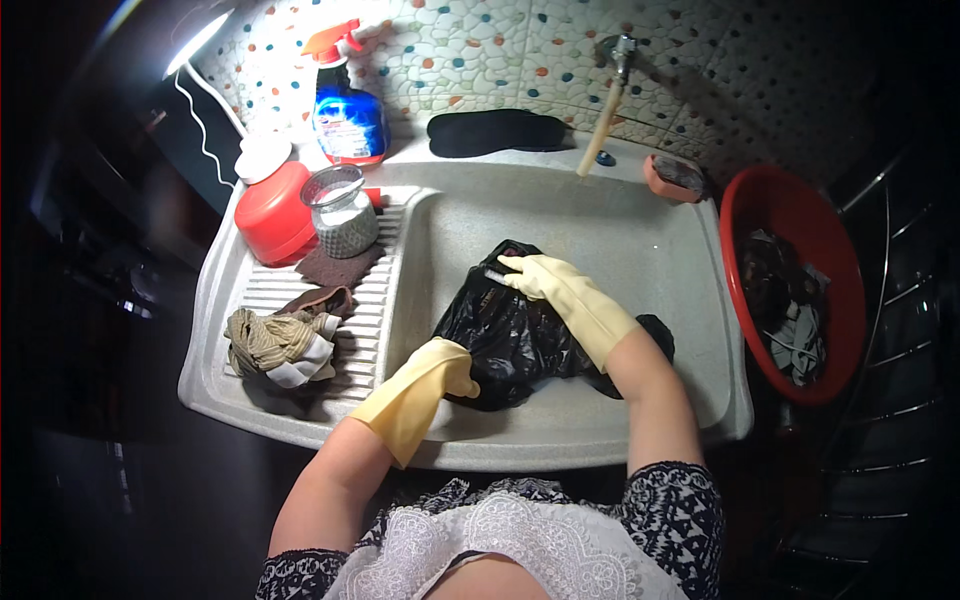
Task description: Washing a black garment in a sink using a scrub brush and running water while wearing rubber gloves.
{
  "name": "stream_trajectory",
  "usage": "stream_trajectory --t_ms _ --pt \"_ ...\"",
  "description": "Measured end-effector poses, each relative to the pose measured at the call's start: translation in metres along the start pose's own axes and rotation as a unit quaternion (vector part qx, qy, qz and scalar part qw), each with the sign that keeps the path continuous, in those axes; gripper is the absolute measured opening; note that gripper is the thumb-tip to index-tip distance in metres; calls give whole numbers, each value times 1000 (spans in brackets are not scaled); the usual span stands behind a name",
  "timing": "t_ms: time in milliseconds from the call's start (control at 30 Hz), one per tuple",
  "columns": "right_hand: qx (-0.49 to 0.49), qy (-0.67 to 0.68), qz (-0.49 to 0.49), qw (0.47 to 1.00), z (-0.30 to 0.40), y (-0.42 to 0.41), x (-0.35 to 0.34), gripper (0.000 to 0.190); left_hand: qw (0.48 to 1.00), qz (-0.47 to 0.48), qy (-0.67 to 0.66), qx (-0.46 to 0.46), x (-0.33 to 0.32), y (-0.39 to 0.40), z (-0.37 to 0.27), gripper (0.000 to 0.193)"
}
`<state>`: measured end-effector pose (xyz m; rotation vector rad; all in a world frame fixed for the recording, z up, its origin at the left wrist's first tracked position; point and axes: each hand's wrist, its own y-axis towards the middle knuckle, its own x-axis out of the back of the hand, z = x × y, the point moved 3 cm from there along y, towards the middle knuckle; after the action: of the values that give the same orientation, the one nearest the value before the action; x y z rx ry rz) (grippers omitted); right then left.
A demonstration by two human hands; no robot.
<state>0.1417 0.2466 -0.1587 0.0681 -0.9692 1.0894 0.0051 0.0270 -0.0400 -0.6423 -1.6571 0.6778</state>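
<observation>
A black plastic bag [517, 337] lies crumpled in the basin of a grey speckled sink [600, 217]. Both my hands wear pale yellow rubber gloves. My left hand [446, 367] grips the bag's near left side, its fingers partly hidden by the glove and the plastic. At the bag's upper end, where something whitish and something dark red show, rests my right hand [532, 277]; whether its fingers pinch the plastic I cannot tell. A dark rounded part of black plastic [656, 337] sticks out beyond my right forearm.
On the ribbed drainboard are a red container [276, 214], a glass jar of white powder [341, 217], a brown scouring pad [341, 266] and bunched cloths [281, 341]. Behind stand a blue spray bottle [349, 124], black insole [495, 133], faucet [604, 112] and soap dish [675, 178]. A red basin [844, 300] holds cloths.
</observation>
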Motion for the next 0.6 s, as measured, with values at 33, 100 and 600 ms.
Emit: stream_trajectory --t_ms 33,100,600 --pt "39 -5 -51 998 38 -16 4 60 999 10 -34 30 -4 -4 16 50" --pt "-74 -95 -98 988 107 -68 26 64 993 20 -92 73 -7 -14 34 49" --pt "-335 -160 -27 928 58 -135 -47 64 936 -323 -32 135 9 108 44 22"
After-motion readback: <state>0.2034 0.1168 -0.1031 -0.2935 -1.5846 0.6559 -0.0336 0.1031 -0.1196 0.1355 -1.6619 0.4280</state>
